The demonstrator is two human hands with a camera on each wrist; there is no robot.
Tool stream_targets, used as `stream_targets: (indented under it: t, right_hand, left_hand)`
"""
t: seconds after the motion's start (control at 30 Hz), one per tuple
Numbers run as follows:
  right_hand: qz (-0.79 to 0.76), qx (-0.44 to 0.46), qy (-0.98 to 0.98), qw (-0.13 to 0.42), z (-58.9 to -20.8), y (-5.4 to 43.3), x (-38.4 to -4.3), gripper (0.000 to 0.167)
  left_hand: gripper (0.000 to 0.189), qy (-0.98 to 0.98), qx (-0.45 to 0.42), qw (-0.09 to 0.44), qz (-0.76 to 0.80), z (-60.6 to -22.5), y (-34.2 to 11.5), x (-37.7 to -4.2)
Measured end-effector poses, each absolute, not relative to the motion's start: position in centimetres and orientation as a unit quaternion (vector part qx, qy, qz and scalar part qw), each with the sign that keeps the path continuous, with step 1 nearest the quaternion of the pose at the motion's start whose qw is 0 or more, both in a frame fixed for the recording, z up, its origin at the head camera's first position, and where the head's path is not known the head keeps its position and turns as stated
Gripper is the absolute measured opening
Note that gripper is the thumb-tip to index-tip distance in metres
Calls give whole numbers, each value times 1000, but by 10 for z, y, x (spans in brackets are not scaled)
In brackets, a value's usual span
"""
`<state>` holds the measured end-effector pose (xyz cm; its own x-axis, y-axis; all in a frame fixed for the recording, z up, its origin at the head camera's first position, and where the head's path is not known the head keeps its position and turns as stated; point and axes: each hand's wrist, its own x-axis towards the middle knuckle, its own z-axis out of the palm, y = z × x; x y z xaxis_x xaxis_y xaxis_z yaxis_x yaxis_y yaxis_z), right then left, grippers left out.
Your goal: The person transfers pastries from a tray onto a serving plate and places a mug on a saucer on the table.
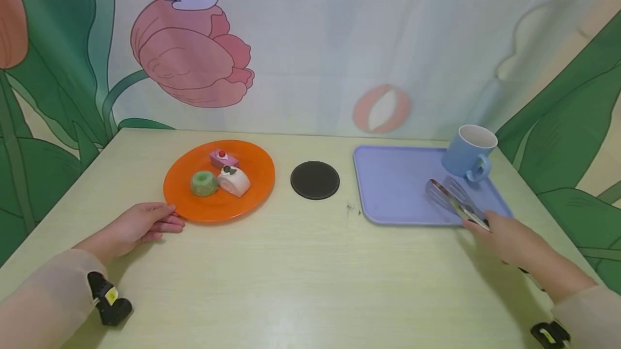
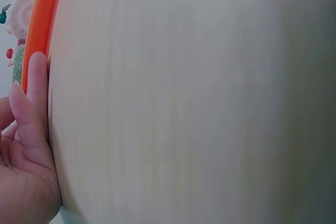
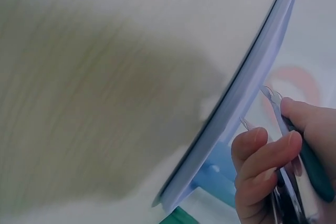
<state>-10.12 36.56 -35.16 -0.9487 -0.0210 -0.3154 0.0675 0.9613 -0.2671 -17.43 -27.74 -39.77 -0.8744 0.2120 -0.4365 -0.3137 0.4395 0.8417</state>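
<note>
At the left, my left hand (image 1: 140,226) pinches the near-left rim of an orange plate (image 1: 257,168). One straight finger lies along the plate's edge in the left wrist view. On the plate sit a green ring-shaped cake (image 1: 204,183), a white cake roll (image 1: 235,182) and a pink cake slice (image 1: 223,158) with a red topping. My right hand (image 1: 509,238) grips metal tongs (image 1: 456,202), whose spread ends hang over the near right part of a lavender tray (image 1: 398,184). Dark handle grips show beside the palm in the right wrist view.
A light blue mug (image 1: 458,152) stands upright at the tray's back right corner, handle toward the near side. A black round coaster (image 1: 315,180) lies between plate and tray. Behind the pale table (image 1: 291,279) hangs a printed curtain (image 1: 301,57).
</note>
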Motion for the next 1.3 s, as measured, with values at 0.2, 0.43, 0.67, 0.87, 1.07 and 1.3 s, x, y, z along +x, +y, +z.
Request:
stream_targets:
  t: [0.2, 0.43, 0.67, 0.87, 1.07, 1.3]
  right_hand:
    - [-141, 32, 972, 184, -351, 376, -100, 85]
    - [-149, 45, 969, 190, -352, 383, -97, 89]
    - [-147, 52, 969, 193, -357, 395, -95, 90]
    - [-152, 57, 968, 191, -359, 403, -93, 89]
    - [-156, 65, 964, 205, -363, 410, -93, 92]
    - [-162, 71, 962, 208, -367, 413, -92, 87]
  left_hand:
    - [51, 812, -32, 251, 527, -402, -278, -174]
    - [52, 813, -40, 249, 525, -402, -277, -173]
    - [51, 812, -37, 250, 526, -400, -275, -173]
    - [51, 812, -38, 251, 525, -399, -275, -174]
    - [50, 812, -42, 250, 526, -400, -274, -175]
    - [51, 812, -41, 251, 526, -402, -275, -176]
